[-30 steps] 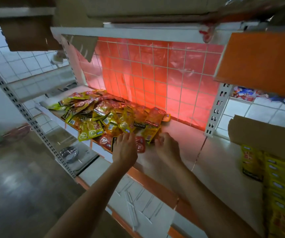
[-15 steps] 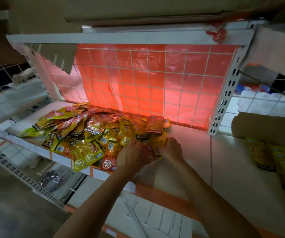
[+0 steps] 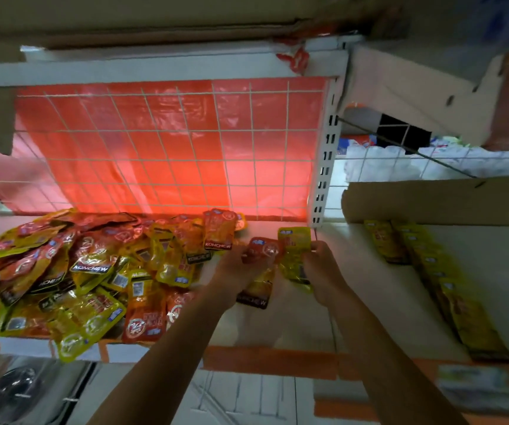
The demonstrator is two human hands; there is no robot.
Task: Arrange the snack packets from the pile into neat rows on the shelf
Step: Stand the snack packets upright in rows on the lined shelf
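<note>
A loose pile of red and yellow snack packets (image 3: 87, 271) covers the left half of the white shelf (image 3: 277, 329). My left hand (image 3: 235, 271) grips a red packet (image 3: 264, 250) lifted just right of the pile, with an orange-and-black packet (image 3: 256, 291) under it. My right hand (image 3: 323, 271) holds a yellow packet (image 3: 294, 250) upright beside the red one. Both hands hover over the bare middle of the shelf.
A neat row of yellow packets (image 3: 437, 283) runs front to back on the neighbouring shelf at right, under a cardboard box (image 3: 440, 200). A wire grid with red plastic (image 3: 167, 148) backs the shelf, and a white slotted upright (image 3: 323, 167) stands at its right end.
Both hands have come away from the pile's right edge and moved right, each lifting a packet. The view has shifted right, showing more of the neighbouring shelf.
</note>
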